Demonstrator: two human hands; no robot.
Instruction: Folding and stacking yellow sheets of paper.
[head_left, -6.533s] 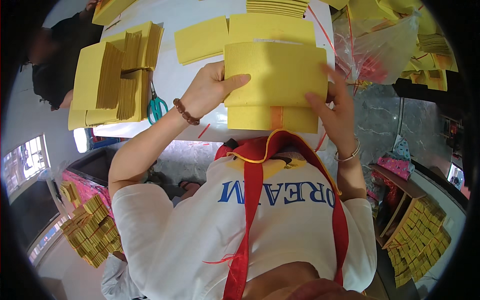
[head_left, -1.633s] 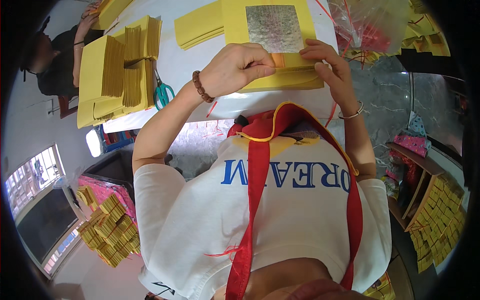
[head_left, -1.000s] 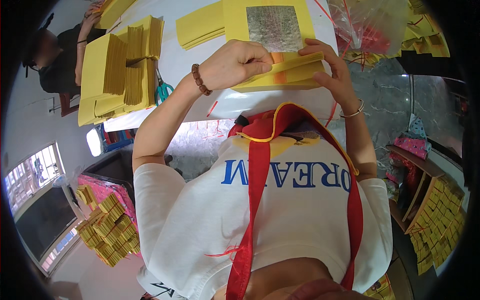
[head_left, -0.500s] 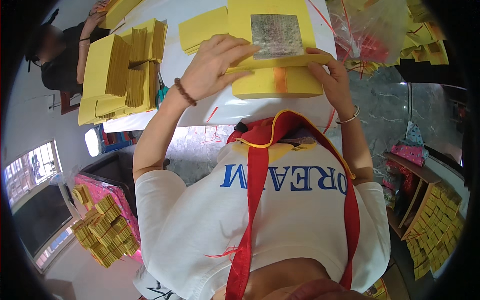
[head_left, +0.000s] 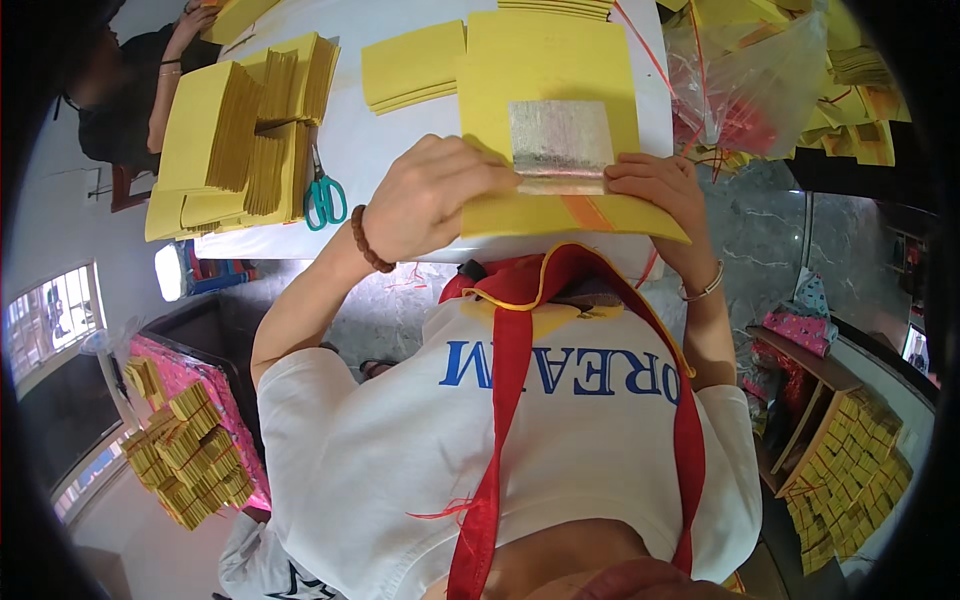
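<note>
A sheet of yellow paper point(head_left: 550, 60) with a shiny silver square point(head_left: 560, 130) lies in front of me on the table, over what seems to be a stack. Its near part is bent up into a flap, where an orange stripe point(head_left: 587, 212) shows. My left hand point(head_left: 430, 190) is closed at the left end of the fold, fingertips by the silver square's lower corner. At the right end, my right hand point(head_left: 660, 195) pinches the fold with curled fingers. Both thumbs are mostly hidden.
Folded yellow paper stacks point(head_left: 215, 125) stand at the left beside teal-handled scissors point(head_left: 325, 200). A smaller yellow pile point(head_left: 412, 68) lies beyond my left hand. At the right hangs a clear plastic bag point(head_left: 745, 80). Another person point(head_left: 125, 110) works at the far left.
Both hands have come nearer to me along with the fold. The near flap now curls upward, and the silver square looks brighter. The scissors show more fully.
</note>
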